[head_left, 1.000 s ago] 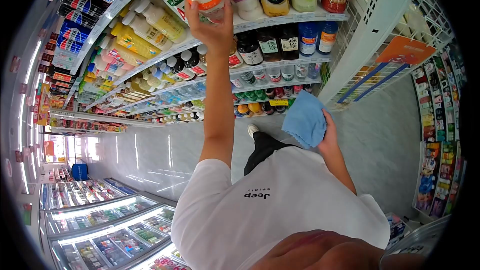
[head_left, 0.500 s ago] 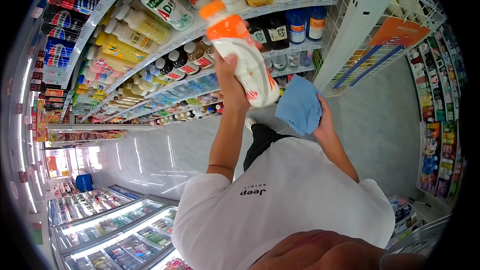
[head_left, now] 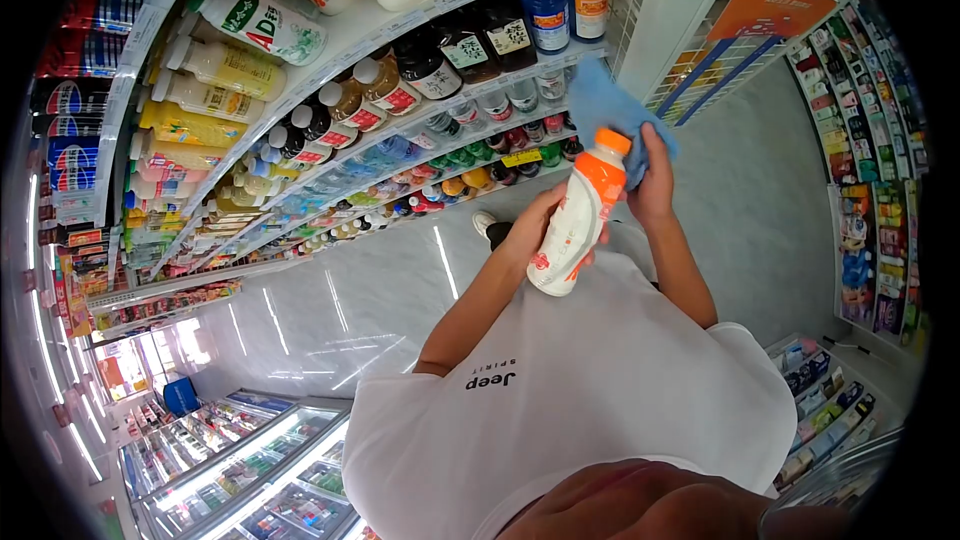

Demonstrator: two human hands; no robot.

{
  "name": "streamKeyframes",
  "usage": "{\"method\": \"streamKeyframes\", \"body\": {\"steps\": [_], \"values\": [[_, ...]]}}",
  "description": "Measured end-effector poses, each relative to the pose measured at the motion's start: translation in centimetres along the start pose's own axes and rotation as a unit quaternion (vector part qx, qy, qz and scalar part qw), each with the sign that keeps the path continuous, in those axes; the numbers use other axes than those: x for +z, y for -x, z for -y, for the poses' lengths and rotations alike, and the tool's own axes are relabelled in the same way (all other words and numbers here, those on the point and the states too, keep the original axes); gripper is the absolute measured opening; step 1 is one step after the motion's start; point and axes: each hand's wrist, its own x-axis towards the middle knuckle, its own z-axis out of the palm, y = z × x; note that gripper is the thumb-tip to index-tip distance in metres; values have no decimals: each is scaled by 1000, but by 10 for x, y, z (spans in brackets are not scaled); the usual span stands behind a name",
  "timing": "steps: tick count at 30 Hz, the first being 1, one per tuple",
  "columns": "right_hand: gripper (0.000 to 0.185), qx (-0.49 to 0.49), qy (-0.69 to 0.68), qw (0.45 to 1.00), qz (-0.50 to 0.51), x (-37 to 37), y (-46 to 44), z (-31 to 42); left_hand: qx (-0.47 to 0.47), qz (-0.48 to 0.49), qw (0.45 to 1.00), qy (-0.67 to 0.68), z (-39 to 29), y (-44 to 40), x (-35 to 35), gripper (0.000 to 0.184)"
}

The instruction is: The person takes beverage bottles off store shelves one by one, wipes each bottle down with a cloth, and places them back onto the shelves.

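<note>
My left hand (head_left: 535, 228) is wrapped round a white plastic drink bottle (head_left: 572, 225) with an orange cap and orange shoulder. The bottle tilts in front of my chest, cap end up and to the right. Close to its cap, my right hand (head_left: 652, 180) grips a blue cloth (head_left: 605, 108). The cloth spreads above and behind the cap and hangs partly over my right fingers. Whether it touches the bottle I cannot tell. Some fingers of both hands are hidden behind what they hold.
Shelves of drinks curve along the left and front, with dark bottles (head_left: 465, 50) and a white-and-green bottle (head_left: 262, 25) among them. A wire-mesh rack end (head_left: 690, 0) carries an orange sign (head_left: 770, 10). Glass-topped chest freezers (head_left: 240, 470) stand lower left; packet shelves (head_left: 860, 240) line the right.
The bottle has come down from the shelf front to my chest, in my left hand. My right hand has lifted the cloth up beside the cap. The view has shifted slightly.
</note>
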Motion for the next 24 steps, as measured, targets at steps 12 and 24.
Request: {"method": "streamKeyframes", "body": {"steps": [12,24], "values": [[33,-381,509,723,271,52,10,52,9,-6,1000,1,-12,3,-14,53],[38,-338,570,698,272,46,1,48,75,-59,994,-62,-14,-4,-11,50]]}}
